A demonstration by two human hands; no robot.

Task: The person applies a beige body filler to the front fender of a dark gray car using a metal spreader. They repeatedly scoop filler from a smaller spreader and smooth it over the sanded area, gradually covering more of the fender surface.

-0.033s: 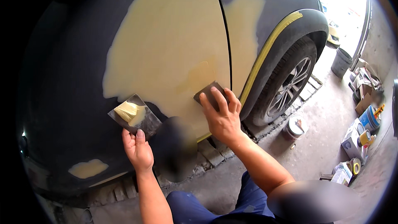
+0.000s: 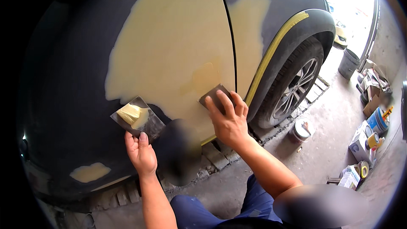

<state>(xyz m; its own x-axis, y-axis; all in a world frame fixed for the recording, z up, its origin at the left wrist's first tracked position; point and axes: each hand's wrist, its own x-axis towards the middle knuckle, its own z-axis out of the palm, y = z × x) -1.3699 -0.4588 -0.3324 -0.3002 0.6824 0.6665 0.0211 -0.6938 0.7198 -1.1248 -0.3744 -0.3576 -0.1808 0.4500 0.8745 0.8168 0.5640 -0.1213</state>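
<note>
My left hand (image 2: 143,156) grips the lower edge of a flat, dark putty board (image 2: 155,126), thumb on top. A lump of pale yellow body filler (image 2: 128,113) sits on that board, in front of the dark car door (image 2: 68,76). With fingers spread over its back, my right hand (image 2: 231,127) holds a dark rectangular filler spreader (image 2: 215,94) against the door, left of the panel gap. A broad patch of cream-yellow filler (image 2: 169,38) covers the door there. Just above the spreader shows a slightly darker, fresh-looking smear (image 2: 205,74).
Yellow masking tape (image 2: 271,55) follows the wheel arch beside the rear wheel (image 2: 292,85). An open can (image 2: 302,129) stands on the concrete floor near it. Along the right wall are a dark bucket (image 2: 349,64), a blue tin (image 2: 377,121), a white box (image 2: 360,142) and tape rolls (image 2: 363,169).
My right hand and the spreader have shifted very slightly to the right. My left hand and the putty board look unmoved.
</note>
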